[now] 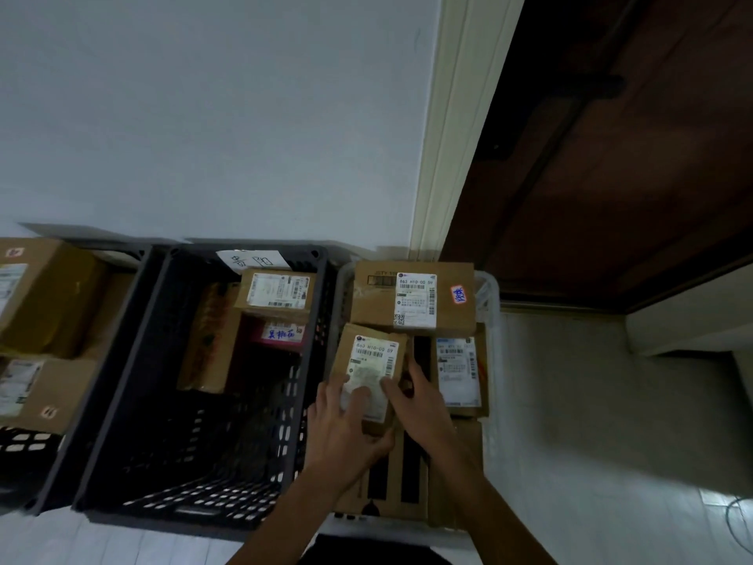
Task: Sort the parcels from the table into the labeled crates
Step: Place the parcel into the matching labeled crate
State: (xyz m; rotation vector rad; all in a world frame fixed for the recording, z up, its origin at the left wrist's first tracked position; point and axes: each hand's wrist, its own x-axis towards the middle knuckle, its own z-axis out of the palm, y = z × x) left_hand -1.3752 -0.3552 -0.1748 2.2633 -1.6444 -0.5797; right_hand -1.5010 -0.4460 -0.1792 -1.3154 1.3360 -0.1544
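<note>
A small labelled parcel point(373, 375) was gripped by the left hand point(346, 426) and right hand point(419, 401), fingers curled round it, above the white crate point(491, 295), label upward, seemingly for setting down inside

Three crates stand side by side on the floor point(591, 401) against the wall point(212, 116): the left crate point(134, 258) holds stacked boxes, the middle crate point(122, 401) holds parcels at its far end under a paper label point(250, 261), and the right crate point(491, 291) is packed with boxes. In the right crate a large box point(411, 297) lies at the back, with a small parcel point(373, 373) just before it. The left hand point(342, 426) and right hand point(415, 401) hold that parcel from either side, and a door point(611, 157) stands behind and to the right.
</note>
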